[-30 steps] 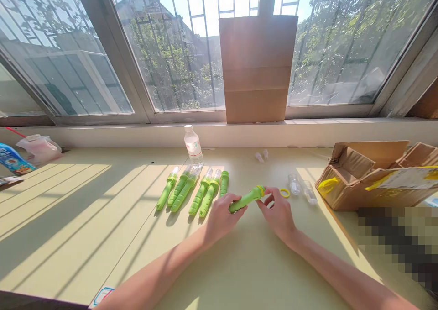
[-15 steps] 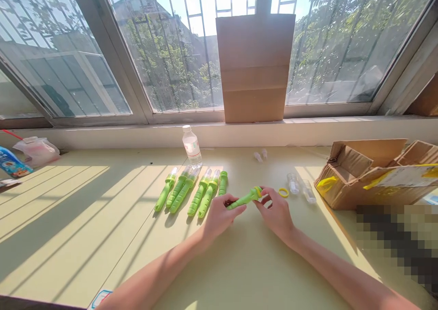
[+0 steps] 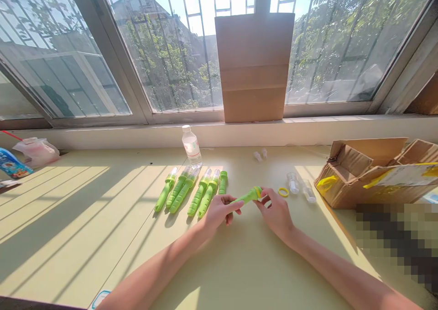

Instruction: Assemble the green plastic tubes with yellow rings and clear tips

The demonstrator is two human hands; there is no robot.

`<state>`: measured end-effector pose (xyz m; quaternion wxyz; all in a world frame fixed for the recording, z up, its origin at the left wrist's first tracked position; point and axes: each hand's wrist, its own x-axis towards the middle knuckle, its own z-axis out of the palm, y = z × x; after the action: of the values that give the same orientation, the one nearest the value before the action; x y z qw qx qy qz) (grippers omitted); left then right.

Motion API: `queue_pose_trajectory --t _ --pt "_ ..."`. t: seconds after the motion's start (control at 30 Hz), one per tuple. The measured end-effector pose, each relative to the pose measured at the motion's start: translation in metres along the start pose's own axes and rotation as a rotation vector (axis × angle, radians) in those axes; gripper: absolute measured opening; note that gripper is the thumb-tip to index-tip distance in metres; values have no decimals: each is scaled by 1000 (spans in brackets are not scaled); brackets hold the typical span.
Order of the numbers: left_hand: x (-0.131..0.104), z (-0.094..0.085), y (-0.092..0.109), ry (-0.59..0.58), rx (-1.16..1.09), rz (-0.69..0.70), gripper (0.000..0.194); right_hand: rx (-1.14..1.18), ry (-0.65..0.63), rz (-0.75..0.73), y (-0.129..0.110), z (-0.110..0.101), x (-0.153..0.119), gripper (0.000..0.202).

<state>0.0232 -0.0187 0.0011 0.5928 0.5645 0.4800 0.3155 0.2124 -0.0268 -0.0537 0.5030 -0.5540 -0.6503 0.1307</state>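
Note:
Between my hands is a green plastic handle (image 3: 247, 197), tilted up to the right, its flared end circled by a yellow ring (image 3: 258, 191). My left hand (image 3: 220, 212) is closed on the handle's narrow end. At the flared end, the fingertips of my right hand (image 3: 276, 208) are pinched on the ring. A loose yellow ring (image 3: 283, 191) lies right of that hand, beside two clear plastic cups (image 3: 292, 184). Left of my hands lie several green handles with clear tops (image 3: 184, 196), along with a green handle (image 3: 223, 182) without a visible clear top.
A water bottle (image 3: 191, 148) stands behind the green handles. Two small translucent pieces (image 3: 258, 156) lie toward the sill. On the right is an open cardboard box (image 3: 372, 182); a cardboard sheet (image 3: 255, 68) leans against the window. A pinkish bag (image 3: 37, 151) sits far left.
My left hand has shifted its hold on the handle, its thumb now lying along the top and its other fingers curled lower. My right hand stays nearly in place at the ring.

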Motion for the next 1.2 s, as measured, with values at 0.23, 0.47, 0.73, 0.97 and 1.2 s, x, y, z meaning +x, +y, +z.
queue_pose_trajectory --t 0.23,0.47,0.73,0.97,1.2 --pt "0 -4 0 -85 -42 -31 39 -44 -14 -8 -1 -1 0 9" --pt "-1 -4 1 -157 -25 -27 39 -109 -4 -72 2 2 -1 11" --pt "-2 -5 2 -179 0 -43 42 -68 19 -114 1 0 -1 9" --pt "-4 4 0 -46 160 63 41 -24 38 -95 1 0 -1 10" --pt "-11 12 0 145 316 202 31 -31 43 -85 -1 1 -3 9"
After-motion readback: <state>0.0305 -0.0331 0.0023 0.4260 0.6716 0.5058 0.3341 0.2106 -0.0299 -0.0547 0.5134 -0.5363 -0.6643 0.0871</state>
